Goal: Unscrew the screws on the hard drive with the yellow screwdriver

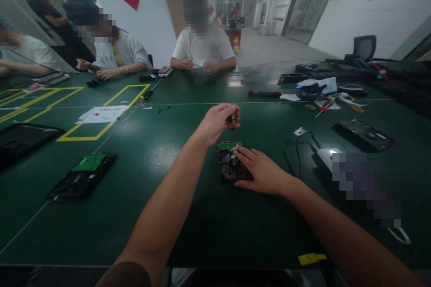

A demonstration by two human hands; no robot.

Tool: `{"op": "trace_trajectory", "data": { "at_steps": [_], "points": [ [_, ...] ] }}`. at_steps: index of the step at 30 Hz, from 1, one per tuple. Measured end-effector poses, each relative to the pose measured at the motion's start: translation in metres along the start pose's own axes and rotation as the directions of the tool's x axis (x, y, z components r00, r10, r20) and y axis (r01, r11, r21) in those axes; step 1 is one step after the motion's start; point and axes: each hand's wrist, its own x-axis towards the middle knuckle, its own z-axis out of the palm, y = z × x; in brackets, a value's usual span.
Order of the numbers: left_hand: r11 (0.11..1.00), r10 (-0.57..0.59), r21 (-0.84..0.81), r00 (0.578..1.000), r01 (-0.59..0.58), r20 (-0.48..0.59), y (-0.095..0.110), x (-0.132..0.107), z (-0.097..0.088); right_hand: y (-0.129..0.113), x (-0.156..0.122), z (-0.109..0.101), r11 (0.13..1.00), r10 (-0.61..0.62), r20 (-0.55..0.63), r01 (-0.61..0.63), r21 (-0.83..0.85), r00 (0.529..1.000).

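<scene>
Green matting is covering the work table (188, 224), and three hard drives are lying on it with their circuit boards upward. The centre drive (230, 168) is lying mid-frame, the second drive (82, 181) at lower left and the third drive (363, 133) at right.

Four screwdrivers are showing. The left hand (217, 123) is clenching the yellow-and-black held screwdriver (231, 119) and keeping it upright just above the centre drive's far edge. Whether its tip is touching the green board cannot be told. Three loose ones are lying further up the frame: the yellow screwdriver (148, 94), the dark screwdriver (264, 93) and the red screwdriver (323, 107).

The right hand (264, 170) is lying flat with fingers spread, grasping nothing and pressing on the centre drive's right side. That drive is sitting directly below the left hand and partly beneath the right.

One white sheet (103, 114) is lying at left, and three people are sitting along the far edge.
</scene>
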Motion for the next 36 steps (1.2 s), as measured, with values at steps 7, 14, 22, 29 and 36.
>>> {"op": "trace_trajectory", "data": {
  "at_steps": [7, 14, 22, 29, 36],
  "points": [
    [0.987, 0.008, 0.161, 0.998, -0.019, 0.065, 0.0002, -0.002, -0.0004, 0.0, -0.0009, 0.0002, 1.0, -0.015, -0.021, 0.015, 0.013, 1.0],
    [0.977, 0.016, 0.211, 1.0, -0.021, 0.026, 0.0008, 0.0, -0.0043, -0.0002, -0.0005, 0.0001, 1.0, -0.015, -0.027, 0.015, 0.007, 1.0],
    [0.999, -0.042, 0.021, 0.999, 0.042, 0.004, -0.0013, 0.0018, -0.0032, -0.0005, -0.0005, 0.0007, 1.0, -0.018, -0.028, 0.018, 0.009, 0.999],
    [0.989, 0.019, 0.149, 1.0, -0.02, 0.005, -0.0004, 0.0019, -0.0067, 0.0008, -0.0002, 0.0006, 1.0, -0.019, -0.027, 0.019, 0.007, 0.999],
    [0.999, 0.006, 0.039, 0.999, -0.008, 0.037, 0.0019, -0.0013, 0.0002, 0.001, -0.0005, 0.0008, 1.0, -0.016, -0.024, 0.016, 0.01, 1.0]
  ]
}}
